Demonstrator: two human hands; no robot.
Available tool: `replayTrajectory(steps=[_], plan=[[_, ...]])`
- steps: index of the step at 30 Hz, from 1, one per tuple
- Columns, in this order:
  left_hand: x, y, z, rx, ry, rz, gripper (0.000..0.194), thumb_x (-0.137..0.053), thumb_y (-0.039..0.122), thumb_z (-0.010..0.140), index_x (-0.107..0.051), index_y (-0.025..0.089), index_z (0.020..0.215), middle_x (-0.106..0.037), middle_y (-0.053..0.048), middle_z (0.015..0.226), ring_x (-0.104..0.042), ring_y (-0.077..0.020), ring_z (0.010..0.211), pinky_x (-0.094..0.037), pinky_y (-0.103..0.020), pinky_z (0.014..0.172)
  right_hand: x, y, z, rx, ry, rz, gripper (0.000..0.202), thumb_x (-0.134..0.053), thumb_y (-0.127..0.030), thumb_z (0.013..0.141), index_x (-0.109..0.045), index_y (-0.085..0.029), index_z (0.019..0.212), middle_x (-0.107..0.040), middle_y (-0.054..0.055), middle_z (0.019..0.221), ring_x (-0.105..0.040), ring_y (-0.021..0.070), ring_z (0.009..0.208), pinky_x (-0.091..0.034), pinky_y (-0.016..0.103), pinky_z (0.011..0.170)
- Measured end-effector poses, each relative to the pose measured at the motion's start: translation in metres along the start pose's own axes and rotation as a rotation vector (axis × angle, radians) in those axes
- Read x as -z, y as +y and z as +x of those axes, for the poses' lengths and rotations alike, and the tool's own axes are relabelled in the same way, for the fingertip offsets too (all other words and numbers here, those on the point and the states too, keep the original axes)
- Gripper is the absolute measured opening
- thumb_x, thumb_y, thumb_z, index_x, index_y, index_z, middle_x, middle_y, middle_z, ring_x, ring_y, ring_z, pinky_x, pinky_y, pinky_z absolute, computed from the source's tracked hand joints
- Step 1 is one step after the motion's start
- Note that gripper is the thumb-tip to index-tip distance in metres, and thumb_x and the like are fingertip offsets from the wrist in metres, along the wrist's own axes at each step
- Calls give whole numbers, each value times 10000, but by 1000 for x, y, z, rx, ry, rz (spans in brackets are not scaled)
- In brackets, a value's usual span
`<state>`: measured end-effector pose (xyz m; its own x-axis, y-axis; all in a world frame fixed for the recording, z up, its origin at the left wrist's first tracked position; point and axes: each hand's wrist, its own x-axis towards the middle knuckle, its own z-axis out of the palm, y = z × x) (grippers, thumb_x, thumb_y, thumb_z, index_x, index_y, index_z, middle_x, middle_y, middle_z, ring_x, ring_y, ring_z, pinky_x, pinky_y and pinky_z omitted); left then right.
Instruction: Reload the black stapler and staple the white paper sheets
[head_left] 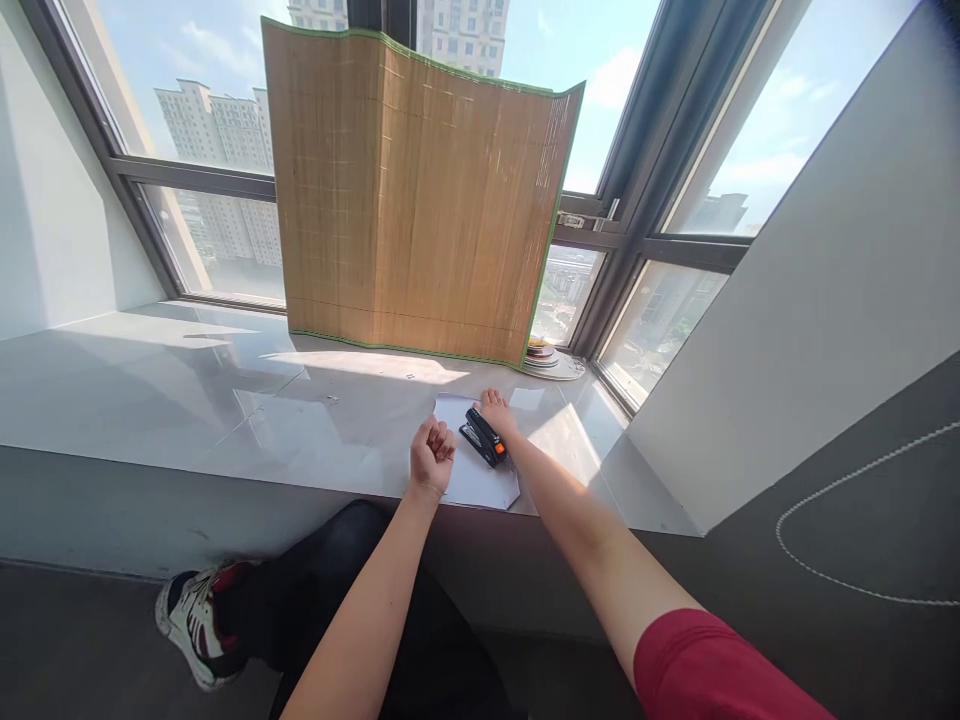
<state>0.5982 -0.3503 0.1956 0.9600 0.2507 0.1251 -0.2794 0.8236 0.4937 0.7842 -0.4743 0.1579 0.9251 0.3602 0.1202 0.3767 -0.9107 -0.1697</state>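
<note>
A black stapler with an orange part at its near end lies on white paper at the sill's front edge. Beside the stapler's far right side is my right hand, its fingers stretched forward and resting low over the paper's far edge. My left hand is at the paper's left edge, with the fingers curled into the palm. Whatever those curled fingers may hold is hidden.
Across the windowsill a bamboo mat with green edging leans upright against the window. Stacked round items sit by its right corner. Tiny metal bits lie on the sill. A beaded cord hangs at the right.
</note>
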Motion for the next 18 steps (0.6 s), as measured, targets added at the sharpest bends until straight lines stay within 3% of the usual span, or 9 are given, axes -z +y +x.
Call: replayTrajectory(steps=[3, 6, 8, 11, 14, 16, 18], plan=[[9, -13, 9, -53, 150, 219, 375, -693, 307, 922, -456, 208, 650, -401, 48, 619, -390, -72, 483, -353, -205, 453, 0, -1, -2, -12, 6, 45, 652, -343, -370, 1104, -359, -8, 1645, -286, 248, 1735, -243, 335, 1646, -233, 487, 1314], [20, -25, 15, -268, 268, 612, 53, -658, 184, 868, -672, 210, 912, -677, -57, 1011, -650, -142, 777, -509, -219, 563, 1, -2, 0, -16, 32, 113, 648, -379, -379, 1096, -382, -23, 1637, -302, 245, 1731, -244, 331, 1647, -243, 485, 1312], [28, -29, 18, -342, 290, 811, 295, -606, 103, 832, -710, 228, 1079, -688, -92, 1276, -699, -205, 1071, -613, -299, 817, 5, -4, 2, -19, 62, 178, 612, -425, -372, 1079, -456, -44, 1595, -342, 244, 1716, -276, 339, 1634, -263, 500, 1302], [39, -32, 22, -233, 291, 913, 464, -534, 55, 822, -705, 221, 1221, -667, -118, 1429, -625, -269, 1358, -495, -436, 1168, 17, -7, 0, 56, 227, 350, 459, -440, -318, 1050, -637, -121, 1415, -513, 204, 1618, -418, 308, 1555, -341, 488, 1260], [46, -34, 27, -143, 285, 951, 540, -504, 47, 831, -681, 204, 1316, -633, -131, 1510, -535, -285, 1484, -399, -455, 1252, 29, -4, -21, 259, 386, 579, 389, -375, -359, 1069, -727, -206, 1130, -745, 135, 1228, -652, 258, 1232, -495, 414, 1087], [46, -35, 29, -140, 281, 983, 533, -510, 61, 841, -683, 190, 1328, -634, -142, 1512, -520, -295, 1500, -389, -448, 1258, 31, 2, -48, 360, 398, 672, 423, -360, -451, 1082, -711, -226, 1016, -740, 91, 993, -675, 240, 1015, -535, 376, 946], [44, -36, 28, -147, 293, 995, 509, -524, 84, 851, -692, 177, 1323, -644, -154, 1500, -537, -306, 1485, -402, -442, 1248, 28, 9, -78, 392, 379, 665, 375, -485, -540, 1036, -689, -226, 1056, -708, 74, 988, -648, 229, 938, -531, 363, 894]])
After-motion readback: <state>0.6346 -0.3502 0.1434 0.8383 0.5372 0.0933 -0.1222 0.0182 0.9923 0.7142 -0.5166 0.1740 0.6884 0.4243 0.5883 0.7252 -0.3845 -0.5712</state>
